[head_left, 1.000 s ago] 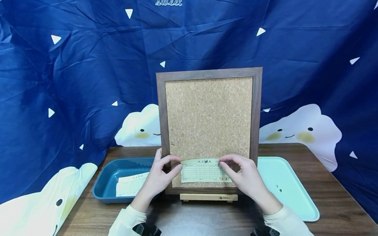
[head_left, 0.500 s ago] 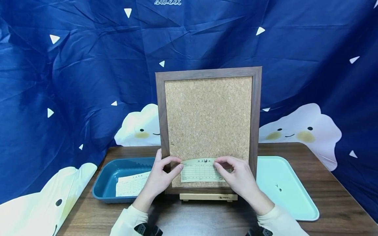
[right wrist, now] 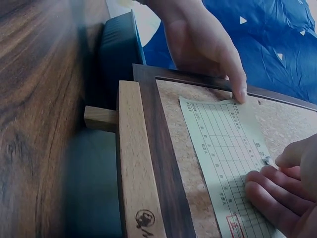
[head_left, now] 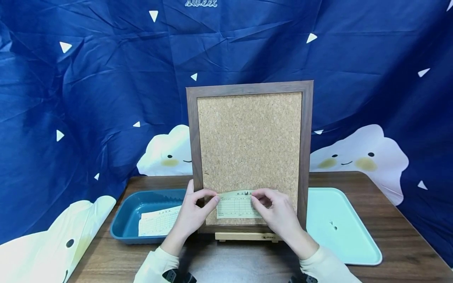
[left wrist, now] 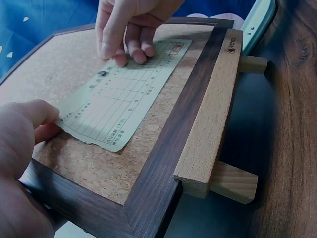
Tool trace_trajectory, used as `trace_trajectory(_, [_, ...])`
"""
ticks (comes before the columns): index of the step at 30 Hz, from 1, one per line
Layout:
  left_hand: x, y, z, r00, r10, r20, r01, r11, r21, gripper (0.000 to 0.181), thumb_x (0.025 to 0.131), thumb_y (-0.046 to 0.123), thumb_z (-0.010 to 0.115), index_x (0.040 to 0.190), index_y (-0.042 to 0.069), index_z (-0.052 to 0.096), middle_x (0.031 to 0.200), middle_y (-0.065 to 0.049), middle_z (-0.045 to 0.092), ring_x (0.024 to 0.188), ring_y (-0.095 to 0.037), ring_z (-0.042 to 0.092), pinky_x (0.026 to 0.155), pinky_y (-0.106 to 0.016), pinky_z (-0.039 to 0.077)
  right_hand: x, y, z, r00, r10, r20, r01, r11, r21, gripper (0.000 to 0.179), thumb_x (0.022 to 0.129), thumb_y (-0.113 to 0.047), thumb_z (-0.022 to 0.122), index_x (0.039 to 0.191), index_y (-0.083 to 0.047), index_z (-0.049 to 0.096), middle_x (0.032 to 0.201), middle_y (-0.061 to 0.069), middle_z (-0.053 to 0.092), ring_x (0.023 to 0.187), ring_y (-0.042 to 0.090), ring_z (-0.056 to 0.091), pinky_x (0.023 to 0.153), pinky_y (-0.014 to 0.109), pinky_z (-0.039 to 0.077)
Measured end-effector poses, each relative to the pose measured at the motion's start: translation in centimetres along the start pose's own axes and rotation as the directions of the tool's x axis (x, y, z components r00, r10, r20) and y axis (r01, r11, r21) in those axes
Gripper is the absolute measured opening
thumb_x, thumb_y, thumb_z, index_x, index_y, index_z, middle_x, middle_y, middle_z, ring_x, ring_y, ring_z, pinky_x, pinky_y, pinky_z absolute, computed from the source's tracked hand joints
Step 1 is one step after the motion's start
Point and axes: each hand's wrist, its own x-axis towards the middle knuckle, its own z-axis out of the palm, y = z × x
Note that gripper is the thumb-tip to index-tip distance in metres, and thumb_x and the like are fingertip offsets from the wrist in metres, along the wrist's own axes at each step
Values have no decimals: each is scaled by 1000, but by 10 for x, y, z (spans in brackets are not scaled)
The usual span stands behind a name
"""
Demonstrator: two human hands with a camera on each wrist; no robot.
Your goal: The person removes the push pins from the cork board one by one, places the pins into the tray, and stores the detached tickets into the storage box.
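A pale green receipt slip (head_left: 233,206) lies against the lower part of a framed cork board (head_left: 249,137). A small metal pushpin (head_left: 246,193) sits at the slip's top middle. My left hand (head_left: 194,206) pinches the slip's upper left corner between thumb and index finger, beside the left frame edge. My right hand (head_left: 277,210) is on the slip's upper right part, covering that end in the head view. Its bent fingertips are right beside the pushpin (right wrist: 268,161) in the right wrist view; whether they grip anything I cannot tell.
The board leans on a wooden stand (head_left: 247,236). At left, a dark blue tray (head_left: 122,232) holds more paper slips (head_left: 159,221). A mint green tray (head_left: 357,236) at right bears a few tiny dark pieces (head_left: 334,225). A blue cloth (head_left: 247,39) hangs behind the table.
My right hand has moved left along the slip, from its right part to right beside the pushpin. My left hand stays at the corner.
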Motion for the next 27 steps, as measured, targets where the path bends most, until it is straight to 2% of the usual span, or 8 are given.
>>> trace_trajectory(9, [-1, -3, 2, 1000, 20, -7, -20, 999, 32, 5, 97, 21, 82, 96, 26, 83, 147, -13, 48, 129, -28, 50, 108, -53, 44, 1, -4, 7, 999, 36, 30, -36, 999, -4, 13, 89, 3, 83, 98, -6, 80, 79, -3, 77, 68, 1, 66, 63, 21, 57])
trace_trajectory(14, [-2, -3, 3, 1000, -4, -2, 4, 999, 37, 7, 95, 23, 84, 97, 30, 83, 150, -13, 46, 137, -30, 47, 114, -60, 39, 1, -5, 9, 999, 32, 18, -31, 999, -18, 13, 89, 3, 83, 97, -7, 79, 78, -4, 76, 67, 1, 65, 62, 21, 56])
trace_trajectory(17, [-3, -3, 4, 1000, -12, -9, 12, 1000, 28, 2, 95, 25, 84, 96, 25, 83, 150, -11, 46, 136, -29, 48, 113, -60, 40, 2, -6, 10, 1000, 26, 13, -26, 999, -31, 12, 89, 2, 83, 96, -7, 79, 77, -3, 76, 66, 2, 65, 62, 20, 56])
trace_trajectory(20, [-3, -5, 6, 1000, -4, -23, 4, 1000, 18, 6, 96, 26, 84, 96, 20, 84, 147, -9, 49, 133, -27, 50, 110, -56, 43, 3, -7, 12, 1000, 22, 10, -21, 999, -40, 11, 90, 2, 82, 95, -7, 79, 77, -3, 76, 66, 2, 64, 62, 20, 55])
trace_trajectory(27, [-2, -6, 6, 999, 6, -38, -6, 1000, 18, 6, 96, 27, 83, 97, 21, 84, 146, -8, 49, 131, -26, 50, 109, -56, 44, 4, -9, 15, 1000, 26, -15, -28, 996, -90, 10, 90, 0, 81, 93, -9, 78, 75, -4, 75, 65, 2, 65, 63, 21, 55])
